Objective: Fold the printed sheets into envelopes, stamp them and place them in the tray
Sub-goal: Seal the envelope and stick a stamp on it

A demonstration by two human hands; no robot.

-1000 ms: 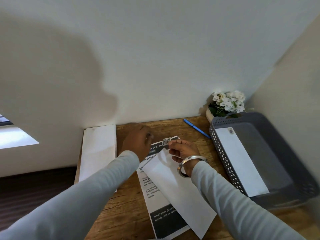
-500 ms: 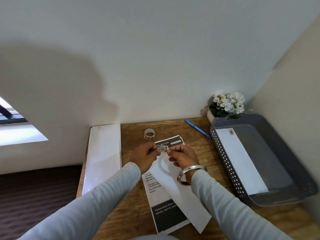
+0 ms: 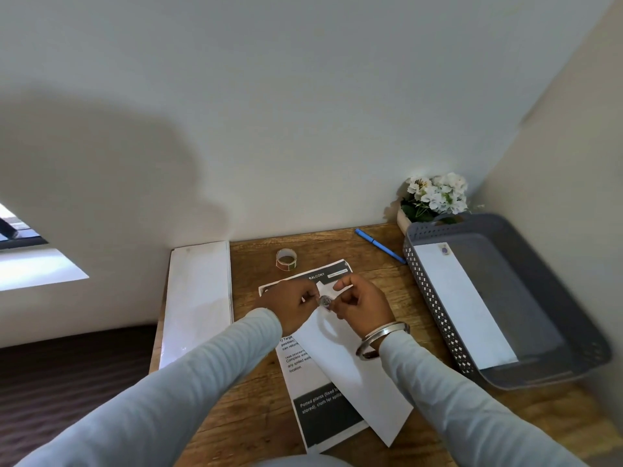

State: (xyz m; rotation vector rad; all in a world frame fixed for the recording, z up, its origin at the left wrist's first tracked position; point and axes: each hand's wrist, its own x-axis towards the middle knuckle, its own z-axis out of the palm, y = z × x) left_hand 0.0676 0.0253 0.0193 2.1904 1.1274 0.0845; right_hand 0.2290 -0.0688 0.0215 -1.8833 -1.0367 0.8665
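A white envelope lies slantwise on a printed sheet in the middle of the wooden desk. Above the envelope's far end, my left hand and my right hand pinch a small round stamp sticker between their fingertips. My right hand also holds a bit of white backing paper. The stamp roll stands behind my hands. At the right, the grey tray holds one stamped envelope.
A stack of white envelopes lies along the desk's left edge. A blue pen and a pot of white flowers sit at the back right by the wall. A wall stands close on the right, past the tray.
My left hand left the stamp roll and came to the right hand. Both hands drew closer to me with the stamp, now over the envelope's far end.
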